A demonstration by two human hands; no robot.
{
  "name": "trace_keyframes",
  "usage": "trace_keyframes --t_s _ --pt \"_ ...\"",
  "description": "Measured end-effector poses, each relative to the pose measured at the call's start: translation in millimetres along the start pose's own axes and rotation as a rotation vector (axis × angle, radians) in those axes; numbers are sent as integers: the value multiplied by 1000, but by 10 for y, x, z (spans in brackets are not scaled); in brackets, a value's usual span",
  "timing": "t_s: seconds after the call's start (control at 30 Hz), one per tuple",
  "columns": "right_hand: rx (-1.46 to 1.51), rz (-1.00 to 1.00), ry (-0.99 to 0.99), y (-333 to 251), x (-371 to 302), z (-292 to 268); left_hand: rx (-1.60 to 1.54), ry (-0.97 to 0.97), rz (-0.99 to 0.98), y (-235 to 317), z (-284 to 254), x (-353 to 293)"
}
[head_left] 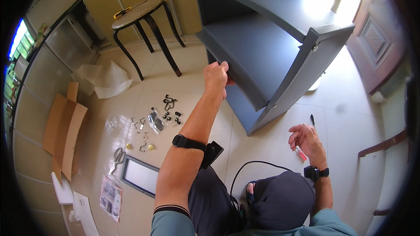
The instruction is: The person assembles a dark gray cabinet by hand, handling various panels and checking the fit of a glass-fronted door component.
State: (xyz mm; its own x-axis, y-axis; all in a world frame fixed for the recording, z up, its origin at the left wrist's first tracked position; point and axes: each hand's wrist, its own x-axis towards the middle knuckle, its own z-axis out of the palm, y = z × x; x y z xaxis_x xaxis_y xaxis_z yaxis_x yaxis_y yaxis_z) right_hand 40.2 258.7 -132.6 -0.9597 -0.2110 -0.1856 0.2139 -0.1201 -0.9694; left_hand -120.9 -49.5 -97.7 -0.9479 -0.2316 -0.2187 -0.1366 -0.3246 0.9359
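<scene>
A dark grey cabinet [280,83] with an open front and an inner shelf stands tilted on the floor ahead of me. My left hand [216,78] is closed on the front edge of its shelf panel [245,81], thumb on top and fingers partly hidden. To the right, my right hand [307,140] hovers above the floor, fingers loosely bent and apart, with nothing in it. Beneath it a red-and-clear handle [301,154] lies on the tiles, and a slim black piece [313,119] shows just beyond; whether they are one tool I cannot tell.
Screws, brackets and black fittings [168,111] are scattered on the floor at left, near scissors [117,159], a framed panel [139,175] and an instruction sheet [111,197]. A cardboard box [65,131] stands far left. A stool [139,12] carries a yellow-black cutter [122,13].
</scene>
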Motion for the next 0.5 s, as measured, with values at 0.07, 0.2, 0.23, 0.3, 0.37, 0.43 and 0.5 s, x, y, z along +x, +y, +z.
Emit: trace_keyframes --t_s 0.07,0.2,0.23,0.3,0.37,0.43,0.5 --pt "14 7 1 63 4 -107 29 -9 21 0 -25 -33" --pt "58 13 38 103 -25 -189 31 -3 47 43 -147 -32" --pt "72 14 68 133 -13 -222 36 -10 43 51 -119 -41" --pt "93 14 108 175 53 -276 17 -34 30 44 -49 -65" --pt "52 -65 176 142 169 -333 -67 -38 30 26 24 -52" --pt "76 -140 177 54 332 -421 -142 -23 33 31 -9 -43" --pt "56 -268 247 -41 474 -568 -71 -74 11 63 -80 -25"
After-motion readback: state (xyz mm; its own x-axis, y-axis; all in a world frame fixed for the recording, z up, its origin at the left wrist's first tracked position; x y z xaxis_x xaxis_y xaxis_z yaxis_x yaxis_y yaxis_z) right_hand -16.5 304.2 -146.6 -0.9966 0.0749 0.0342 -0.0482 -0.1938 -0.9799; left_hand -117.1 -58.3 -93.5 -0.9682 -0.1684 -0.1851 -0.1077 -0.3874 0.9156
